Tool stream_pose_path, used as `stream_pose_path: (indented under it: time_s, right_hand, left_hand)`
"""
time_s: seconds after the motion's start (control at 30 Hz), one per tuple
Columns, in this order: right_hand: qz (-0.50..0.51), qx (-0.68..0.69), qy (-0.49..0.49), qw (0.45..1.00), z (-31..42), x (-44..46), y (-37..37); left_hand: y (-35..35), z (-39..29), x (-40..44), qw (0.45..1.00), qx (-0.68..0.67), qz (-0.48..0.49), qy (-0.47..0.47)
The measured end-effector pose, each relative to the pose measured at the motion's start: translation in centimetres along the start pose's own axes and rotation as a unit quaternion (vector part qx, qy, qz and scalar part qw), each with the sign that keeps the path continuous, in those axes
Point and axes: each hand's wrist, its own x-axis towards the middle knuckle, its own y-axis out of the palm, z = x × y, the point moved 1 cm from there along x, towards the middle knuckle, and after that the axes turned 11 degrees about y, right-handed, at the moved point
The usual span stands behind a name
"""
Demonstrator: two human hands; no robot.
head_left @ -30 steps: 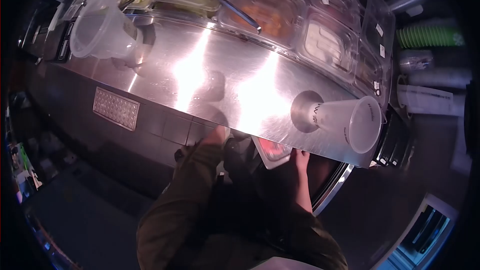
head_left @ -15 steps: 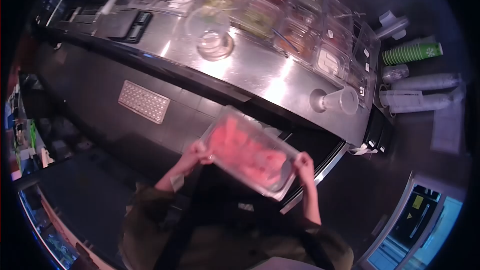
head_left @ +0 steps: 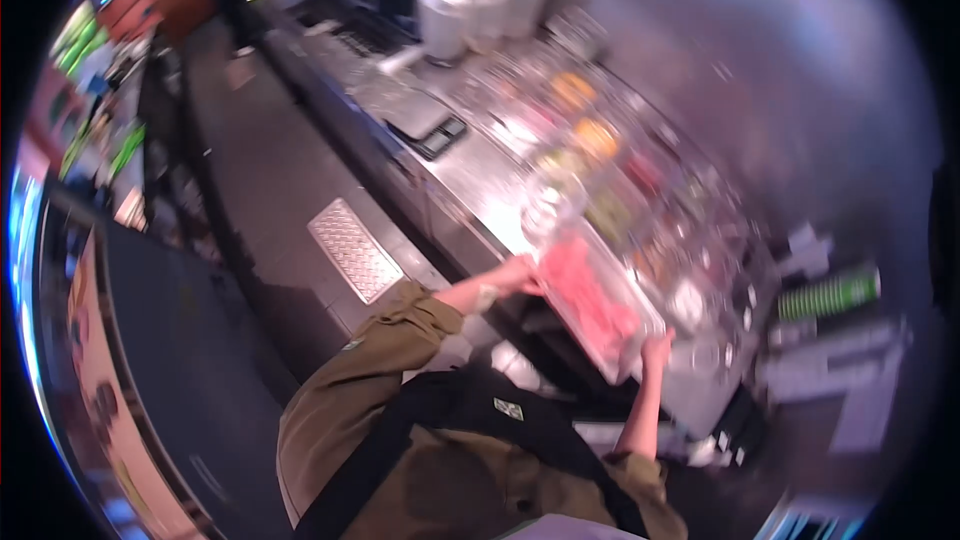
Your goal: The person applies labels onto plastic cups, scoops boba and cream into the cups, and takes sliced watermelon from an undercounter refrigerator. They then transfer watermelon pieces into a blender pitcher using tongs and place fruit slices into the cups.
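Observation:
A clear rectangular plastic tub [head_left: 598, 352] filled with pinkish-red pieces, too blurred to identify, is carried between my two hands over the front edge of the steel counter. At its left end, my left hand [head_left: 522, 274] is closed on the rim. My right hand [head_left: 655, 348] grips the opposite end near the corner. Close beyond the tub's far end stands a clear round container [head_left: 552, 202] on the counter. The tub hides part of the counter edge.
Several clear tubs with coloured contents [head_left: 615, 210] line the back of the counter [head_left: 470, 175]. A black scale [head_left: 437, 137] and white canisters [head_left: 445, 20] stand farther left. Green cups [head_left: 830, 293] are stacked at right. A patterned metal plate [head_left: 355, 250] lies on the floor.
Both hands have brought the tub up and forward from in front of the body to the counter's edge. The camera view has turned, and motion blurs it.

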Motion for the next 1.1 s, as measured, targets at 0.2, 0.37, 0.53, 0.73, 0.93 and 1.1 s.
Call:
stream_pose_path:
  time_s: [0.2, 0.37, 0.53, 0.73, 0.93, 1.1]
  right_hand:
    - [-0.01, -0.026, -0.049, 0.998, 4.4, 5.1, 1.4]
    - [-0.094, -0.125, -0.06, 0.986, 12.5, 2.6, -1.2]
    - [-0.228, 0.019, -0.338, 0.913, 25.7, -5.8, 1.7]
    - [0.19, 0.135, -0.467, 0.853, 44.2, -25.4, 16.1]
    - [0.482, 0.044, -0.636, 0.601, 55.0, -41.4, 25.1]
    - [0.416, -0.026, -0.691, 0.591, 57.8, -42.3, 28.3]
  left_hand:
    - [0.6, -2.3, 0.9, 0.998, 0.012, -0.049, -0.022]
    - [-2.3, -2.9, 2.4, 0.991, 0.04, 0.06, -0.113]
    - [-12.2, -6.6, -0.9, 0.985, 0.072, 0.043, -0.148]
    - [-35.4, -9.2, -7.2, 0.953, 0.073, -0.289, -0.048]
    - [-50.1, -31.4, -16.0, 0.825, 0.102, -0.473, 0.292]
    - [-50.8, -65.7, -22.0, 0.719, 0.228, -0.344, 0.559]
